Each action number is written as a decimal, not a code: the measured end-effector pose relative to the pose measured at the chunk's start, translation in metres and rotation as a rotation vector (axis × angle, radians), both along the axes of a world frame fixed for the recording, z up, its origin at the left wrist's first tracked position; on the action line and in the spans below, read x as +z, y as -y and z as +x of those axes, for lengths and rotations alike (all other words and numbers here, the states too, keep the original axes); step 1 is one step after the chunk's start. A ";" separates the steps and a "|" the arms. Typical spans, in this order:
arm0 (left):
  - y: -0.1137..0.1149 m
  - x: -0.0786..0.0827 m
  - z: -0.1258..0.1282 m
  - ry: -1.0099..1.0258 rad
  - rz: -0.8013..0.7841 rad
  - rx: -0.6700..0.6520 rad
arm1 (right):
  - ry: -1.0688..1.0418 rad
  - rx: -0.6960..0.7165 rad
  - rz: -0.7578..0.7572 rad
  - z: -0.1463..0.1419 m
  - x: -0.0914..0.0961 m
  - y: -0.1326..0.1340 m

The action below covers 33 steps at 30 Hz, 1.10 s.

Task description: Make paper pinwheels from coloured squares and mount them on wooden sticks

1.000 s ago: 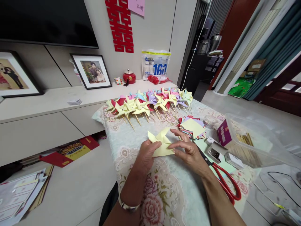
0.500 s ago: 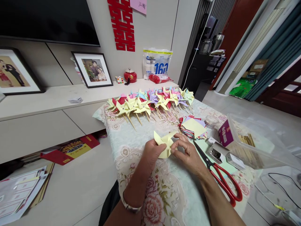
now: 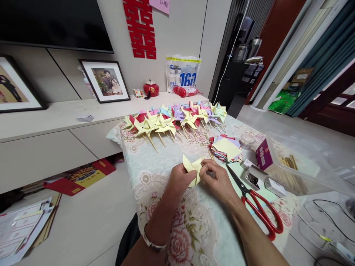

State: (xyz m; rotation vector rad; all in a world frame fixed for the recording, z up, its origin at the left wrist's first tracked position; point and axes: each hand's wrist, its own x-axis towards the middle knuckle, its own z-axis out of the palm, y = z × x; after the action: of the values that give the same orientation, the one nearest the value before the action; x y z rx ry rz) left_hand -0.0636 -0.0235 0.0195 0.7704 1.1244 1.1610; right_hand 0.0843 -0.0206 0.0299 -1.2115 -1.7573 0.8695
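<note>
A pale yellow paper pinwheel (image 3: 189, 165) is held between my two hands above the flowered tablecloth (image 3: 155, 162). My left hand (image 3: 179, 178) is closed on its left side, thumb pressed near the folded middle. With fingers pinched, my right hand (image 3: 217, 180) grips the right edge of the same pinwheel; its fingertips hide part of the paper. To the right lie red-handled scissors (image 3: 251, 195) with parted blades. Beyond my hands are a stack of coloured paper squares (image 3: 226, 147) and a thin wooden stick (image 3: 211, 155).
Several finished pinwheels (image 3: 166, 125) on sticks line the table's far side. At right are a small box of metal pins (image 3: 252, 179), a white box (image 3: 275, 187) and a clear plastic bin (image 3: 310, 170) holding sticks. Behind runs a white cabinet (image 3: 108, 109) with a framed photo (image 3: 104, 81).
My right fingers have closed in more tightly on the pinwheel's right edge, folding it nearer the middle. The wooden stick beyond the hand shows more. The view has shifted slightly.
</note>
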 end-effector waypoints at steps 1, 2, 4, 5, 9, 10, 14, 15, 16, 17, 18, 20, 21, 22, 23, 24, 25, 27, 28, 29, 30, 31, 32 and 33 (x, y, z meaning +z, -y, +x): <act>0.000 -0.001 0.000 0.004 0.002 -0.002 | 0.002 -0.002 -0.001 0.000 0.000 0.000; -0.001 -0.002 0.000 0.004 0.003 -0.004 | 0.003 -0.003 -0.002 0.000 0.001 0.000; -0.001 -0.003 0.000 0.000 0.003 -0.005 | 0.005 -0.006 -0.004 -0.001 0.002 0.000; -0.001 -0.003 0.000 -0.003 0.003 -0.005 | 0.006 -0.009 -0.005 -0.001 0.002 0.000; 0.000 -0.002 -0.003 -0.013 -0.003 -0.013 | 0.017 -0.015 -0.005 -0.001 0.001 0.000; 0.001 0.000 -0.003 -0.009 0.000 -0.017 | 0.020 -0.015 -0.004 -0.001 0.001 0.000; 0.005 0.004 -0.003 0.016 0.022 -0.024 | 0.028 -0.012 -0.001 -0.001 0.000 0.000; 0.006 0.005 -0.003 0.012 0.017 -0.025 | 0.029 -0.010 0.001 -0.001 0.000 0.000; 0.006 0.006 -0.003 0.003 0.012 -0.025 | 0.030 -0.008 0.003 -0.001 0.000 0.001; 0.006 0.006 -0.002 -0.008 0.009 -0.025 | 0.031 -0.006 0.005 -0.001 0.000 0.001; 0.006 0.007 -0.002 -0.020 0.008 -0.027 | 0.032 -0.006 0.003 -0.001 0.000 0.001; 0.005 0.007 -0.002 -0.036 0.015 -0.033 | 0.035 -0.005 -0.003 -0.001 0.001 0.001; 0.004 0.007 -0.002 -0.041 0.019 -0.037 | 0.034 -0.005 -0.005 -0.001 0.001 0.001; 0.004 0.007 -0.001 -0.047 0.023 -0.042 | 0.034 -0.005 -0.006 -0.001 0.002 0.000; 0.003 0.007 -0.001 -0.057 0.025 -0.044 | 0.033 -0.003 -0.005 -0.001 0.002 0.000; 0.003 0.006 -0.001 -0.070 0.028 -0.043 | 0.034 -0.001 -0.003 -0.001 0.002 0.000; 0.003 0.006 -0.001 -0.084 0.028 -0.040 | 0.037 0.002 -0.002 -0.001 0.002 0.000; 0.003 0.005 -0.001 -0.104 0.032 -0.034 | 0.046 0.005 0.001 -0.001 0.002 0.000; 0.003 0.004 -0.001 -0.108 0.036 -0.034 | 0.049 0.007 0.003 0.000 0.002 0.000; 0.003 0.003 0.000 -0.111 0.039 -0.036 | 0.049 0.008 0.005 -0.001 0.002 0.000; 0.003 0.003 0.000 -0.115 0.040 -0.040 | 0.047 0.009 0.009 -0.001 0.002 0.000; 0.003 0.002 0.000 -0.120 0.041 -0.041 | 0.045 0.012 0.012 -0.001 0.002 0.000; 0.003 0.002 0.001 -0.127 0.041 -0.039 | 0.042 0.014 0.014 -0.001 0.002 0.001; 0.003 0.002 0.001 -0.133 0.040 -0.037 | 0.038 0.017 0.016 -0.001 0.003 0.001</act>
State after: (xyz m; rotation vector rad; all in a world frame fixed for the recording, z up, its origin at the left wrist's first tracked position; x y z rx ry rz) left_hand -0.0629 -0.0266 0.0215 0.9067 1.1945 1.1173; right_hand 0.0829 -0.0216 0.0326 -1.2114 -1.8044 0.8457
